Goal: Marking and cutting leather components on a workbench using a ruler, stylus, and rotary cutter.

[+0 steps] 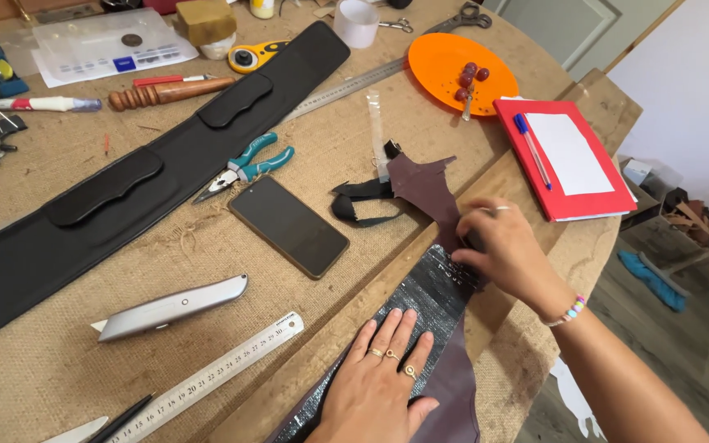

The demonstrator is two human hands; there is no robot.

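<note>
Your left hand [379, 381] lies flat with its fingers spread, pressing down on a shiny dark strip [428, 295] that sits on a long piece of brown leather [445, 394]. It grips nothing; it just holds the strip flat. Your right hand [506, 250] rests farther up, fingers curled onto the top end of the strip, pinching or pushing it where the leather [424, 184] comes out from under it. I cannot tell if those fingers grip the edge or only press it.

From the head view, the strip lies along the leather at the edge of the bench [43, 361]. The lower part looks flat and stuck down. The top end, under your right hand, looks like the bit not yet smoothed.

Beside you lie a phone [289, 227], a grey knife [170, 308], a metal ruler [207, 377] and blue pliers [244, 168], all untouched.
</note>
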